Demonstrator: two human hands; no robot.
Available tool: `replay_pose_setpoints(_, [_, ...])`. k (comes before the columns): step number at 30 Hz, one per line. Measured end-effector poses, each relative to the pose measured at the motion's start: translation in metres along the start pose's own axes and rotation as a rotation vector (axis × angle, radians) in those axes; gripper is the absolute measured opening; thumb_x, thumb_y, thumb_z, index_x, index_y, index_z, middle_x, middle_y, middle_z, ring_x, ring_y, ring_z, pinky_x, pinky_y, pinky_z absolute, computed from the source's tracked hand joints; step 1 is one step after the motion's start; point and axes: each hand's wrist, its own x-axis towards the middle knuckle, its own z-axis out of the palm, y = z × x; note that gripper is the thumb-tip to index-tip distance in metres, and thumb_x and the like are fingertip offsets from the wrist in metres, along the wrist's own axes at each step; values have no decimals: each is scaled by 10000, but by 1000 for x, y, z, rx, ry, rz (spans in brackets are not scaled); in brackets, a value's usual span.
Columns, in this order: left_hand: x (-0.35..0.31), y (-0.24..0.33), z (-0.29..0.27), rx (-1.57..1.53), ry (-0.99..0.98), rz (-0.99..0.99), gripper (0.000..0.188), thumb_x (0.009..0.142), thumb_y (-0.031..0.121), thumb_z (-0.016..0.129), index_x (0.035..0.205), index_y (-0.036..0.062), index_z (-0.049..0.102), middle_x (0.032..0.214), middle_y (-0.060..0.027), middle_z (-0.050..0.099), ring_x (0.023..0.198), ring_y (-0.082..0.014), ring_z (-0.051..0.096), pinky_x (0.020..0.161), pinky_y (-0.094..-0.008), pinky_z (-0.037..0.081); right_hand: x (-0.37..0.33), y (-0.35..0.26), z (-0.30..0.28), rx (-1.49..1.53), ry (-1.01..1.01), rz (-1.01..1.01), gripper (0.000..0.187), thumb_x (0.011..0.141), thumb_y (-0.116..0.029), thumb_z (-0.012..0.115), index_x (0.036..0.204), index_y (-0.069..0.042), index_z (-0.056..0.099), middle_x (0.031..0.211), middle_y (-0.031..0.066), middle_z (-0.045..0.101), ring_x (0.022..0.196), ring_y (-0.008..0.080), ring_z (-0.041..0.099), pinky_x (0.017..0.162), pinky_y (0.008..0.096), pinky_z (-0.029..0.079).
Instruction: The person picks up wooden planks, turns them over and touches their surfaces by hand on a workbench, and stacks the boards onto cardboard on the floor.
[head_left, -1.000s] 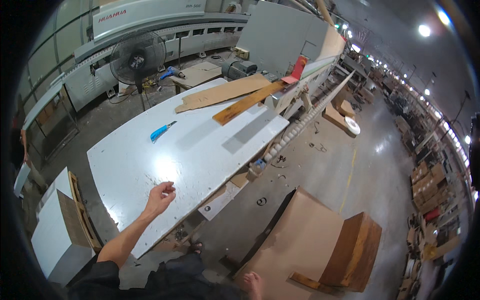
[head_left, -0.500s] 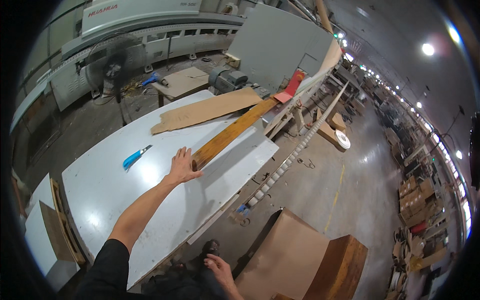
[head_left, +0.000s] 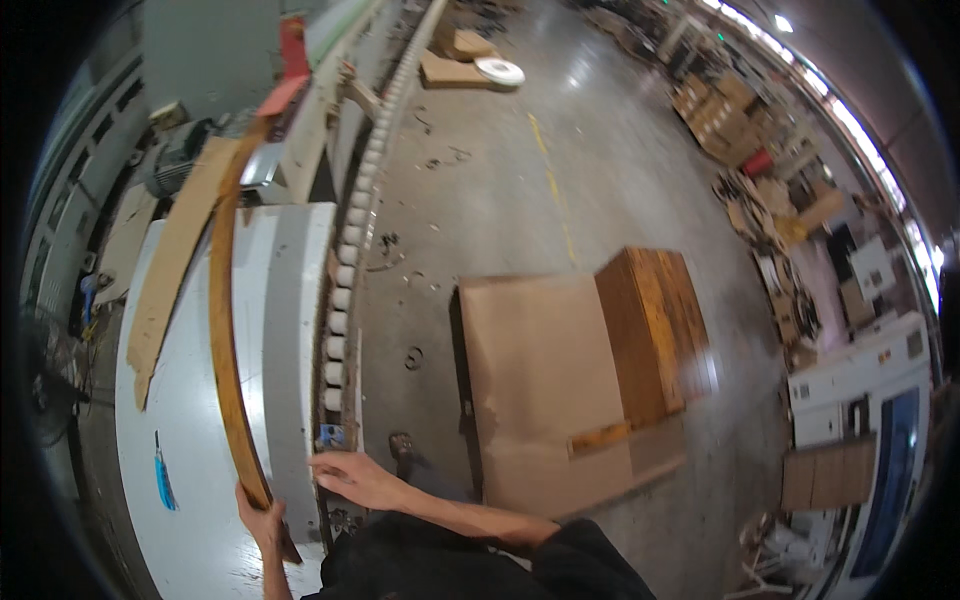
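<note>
A long, narrow brown wooden board [head_left: 226,330] runs lengthwise over the white table [head_left: 180,420], its far end by a red metal bracket [head_left: 286,88]. My left hand [head_left: 264,522] is closed around the board near its close end, thumb on the near side. To the right, my right hand [head_left: 352,480] hovers by the table's edge near the end of a roller track [head_left: 345,290]. Its fingers are stretched toward the board and hold nothing. Left of the board lie a torn cardboard strip [head_left: 180,270] and a blue utility knife [head_left: 162,478].
On the floor at right, stacked brown boards [head_left: 655,340] stand on a large cardboard sheet [head_left: 545,380]. A white tape roll [head_left: 499,71] lies farther off. Cartons [head_left: 720,115] line the far right, with a white machine [head_left: 860,390] nearer. A fan [head_left: 45,385] is at left.
The view has swung to the right. My left hand, earlier resting at the board's near end, now grips it. My right hand has moved from beside my body up to the table's edge.
</note>
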Motion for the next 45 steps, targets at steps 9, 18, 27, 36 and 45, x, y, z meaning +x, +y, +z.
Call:
replay_pose_setpoints(9, [-108, 29, -41, -157, -63, -121, 918, 533, 118, 689, 1388, -27, 385, 1206, -105, 503, 1112, -240, 476, 992, -346, 356, 69, -31, 74, 139, 85, -92, 901, 878, -492, 638, 1493, 1, 202, 1346, 233, 461, 1196, 327, 503, 988, 438, 440])
replay_pose_setpoints(18, [-125, -22, -104, -141, -468, -239, 955, 598, 195, 713, 1430, -82, 335, 1076, -156, 610, 940, -238, 608, 833, -356, 500, 80, -7, 147, 86, 149, 285, 682, 917, -579, 530, 1211, 35, 486, 1022, 190, 614, 966, 288, 603, 842, 382, 506])
replay_pose_setpoints(27, [-152, -53, -152, 326, -341, -280, 412, 755, 156, 732, 1090, -61, 629, 718, -151, 614, 659, -211, 585, 639, -344, 484, 63, 36, 151, -990, -117, 301, 529, 910, -519, 577, 876, 8, 620, 731, 151, 597, 739, 303, 593, 692, 449, 484])
replay_pose_setpoints(36, [-152, -67, -164, -286, -453, -592, 397, 745, 315, 840, 931, -9, 707, 761, -28, 658, 691, -126, 595, 625, -314, 474, 66, 52, 163, -1094, -212, -462, 595, 908, -320, 605, 1404, -44, 426, 1487, 186, 345, 1402, 372, 279, 1107, 498, 314])
replay_pose_setpoints(45, [-127, -61, -154, -104, -322, -397, 369, 841, 315, 737, 887, -42, 656, 722, -3, 585, 692, -110, 512, 625, -315, 446, 146, 43, 97, -434, 119, -105, 513, 869, -267, 678, 1284, 0, 539, 1223, 178, 590, 1125, 277, 555, 957, 387, 450])
